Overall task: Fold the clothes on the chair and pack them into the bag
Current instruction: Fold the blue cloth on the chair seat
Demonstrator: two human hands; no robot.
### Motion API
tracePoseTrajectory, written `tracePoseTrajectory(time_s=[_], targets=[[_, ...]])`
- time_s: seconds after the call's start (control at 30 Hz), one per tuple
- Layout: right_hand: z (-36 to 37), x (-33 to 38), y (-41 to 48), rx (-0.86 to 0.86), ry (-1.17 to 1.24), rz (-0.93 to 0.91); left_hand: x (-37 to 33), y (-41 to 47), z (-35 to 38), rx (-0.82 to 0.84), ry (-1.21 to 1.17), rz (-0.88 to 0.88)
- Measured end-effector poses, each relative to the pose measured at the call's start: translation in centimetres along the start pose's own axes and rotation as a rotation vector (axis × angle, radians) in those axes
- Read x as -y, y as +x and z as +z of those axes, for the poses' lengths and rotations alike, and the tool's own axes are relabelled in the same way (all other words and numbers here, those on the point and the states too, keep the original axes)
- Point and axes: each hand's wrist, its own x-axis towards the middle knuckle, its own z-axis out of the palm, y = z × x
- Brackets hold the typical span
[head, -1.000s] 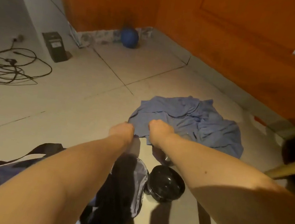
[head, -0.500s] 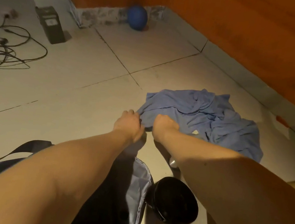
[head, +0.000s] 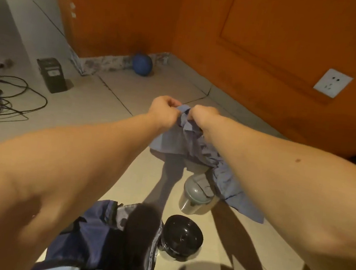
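A blue garment (head: 196, 144) hangs bunched in the air above the tiled floor. My left hand (head: 164, 111) and my right hand (head: 203, 115) both grip its top edge, close together, fingers curled into the cloth. The cloth drapes down under my right forearm. A dark blue bag (head: 103, 237) lies open on the floor near me, under my left arm, with a dark inside. The chair is out of view.
A grey-lidded container (head: 196, 198) and a black round lid or jar (head: 180, 238) stand on the floor by the bag. A blue ball (head: 142, 64) sits in the corner. Cables (head: 6, 97) and a black box (head: 52, 75) lie at the left. Orange walls with a socket (head: 332, 86) stand behind.
Both hands have lifted the blue garment off the floor, where it lay spread. A grey-lidded container that the cloth covered is now visible. The camera has tilted up.
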Motion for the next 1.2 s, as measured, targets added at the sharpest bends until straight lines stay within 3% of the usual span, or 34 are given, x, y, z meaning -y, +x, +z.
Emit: tracePoseTrajectory(time_s=[0.1, 0.13, 0.3, 0.43, 0.57, 0.67, 0.8, 0.93, 1.0, 1.2], targets=[[-1.5, -0.6, -2.2, 0.013, 0.619, 0.030, -2.5, -1.4, -0.8, -0.076, -0.086, 0.037], [-1.7, -0.6, -2.3, -0.008, 0.701, 0.029, -3.4, -1.6, -1.3, -0.112, -0.103, 0.065], [-2.0, -0.3, -3.5, -0.043, 0.221, -0.120, -7.7, -3.4, -3.5, -0.240, -0.176, 0.179], [0.7, -1.2, -3.4, 0.001, 0.319, -0.188, -9.7, -4.5, -4.7, -0.243, -0.245, 0.253], [2.9, -1.8, -3.1, 0.054, 0.277, -0.091, -10.4, -5.1, -6.5, -0.236, -0.253, 0.274], [2.3, -1.2, -4.1, 0.109, 0.560, 0.024, -8.9, -5.7, -7.9, -0.248, -0.125, 0.225], [-1.3, 2.4, -6.4, 0.227, 1.102, -0.102, -6.9, -7.2, -9.1, -0.081, 0.099, 0.113], [-5.6, 5.8, -10.7, 0.303, 1.180, -0.227, -9.1, -9.1, -9.2, 0.110, 0.052, 0.171], [-7.5, 6.3, -12.6, 0.308, 1.271, -0.296, -11.3, -9.9, -9.4, 0.101, 0.050, 0.250], [-13.1, 7.1, -19.7, 0.057, 1.237, -0.327, -19.4, -14.2, -10.6, 0.001, 0.212, 0.505]])
